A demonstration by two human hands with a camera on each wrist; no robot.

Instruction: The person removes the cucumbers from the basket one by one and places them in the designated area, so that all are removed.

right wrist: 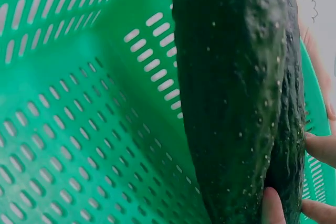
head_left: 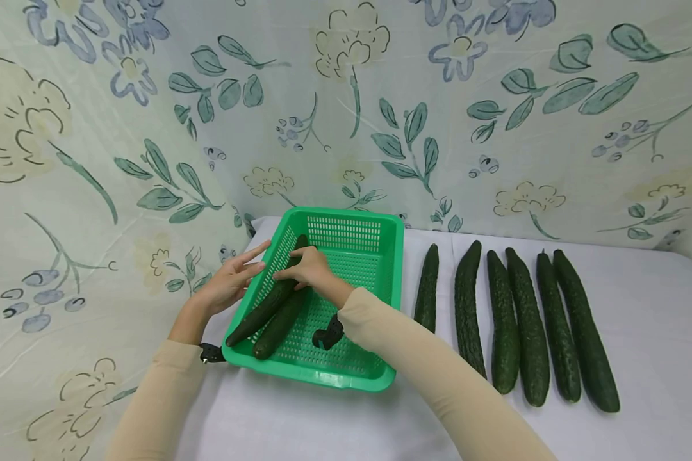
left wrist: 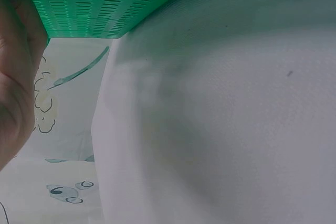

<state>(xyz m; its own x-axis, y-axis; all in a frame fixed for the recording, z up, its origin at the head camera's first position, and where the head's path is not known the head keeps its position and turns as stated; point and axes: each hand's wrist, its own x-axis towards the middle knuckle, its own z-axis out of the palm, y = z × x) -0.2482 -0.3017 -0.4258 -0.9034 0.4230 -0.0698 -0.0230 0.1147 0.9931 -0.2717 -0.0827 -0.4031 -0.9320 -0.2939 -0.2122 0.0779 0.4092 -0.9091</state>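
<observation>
Inside the green plastic basket, two dark green cucumbers lie slanted along the left side. My right hand reaches in from above and grips the left cucumber, which leans over the other cucumber. In the right wrist view, fingertips and thumb lie on either side of the gripped cucumber, behind the bigger-looking cucumber. Outside the basket's left wall is my left hand, fingers extended along the rim. The left wrist view shows that hand beside the slotted wall.
Several cucumbers lie in a row on the white tablecloth right of the basket; my right sleeve partly covers the nearest ones. A flower-patterned cloth hangs behind and at the left. Dark wrist devices show near both cuffs.
</observation>
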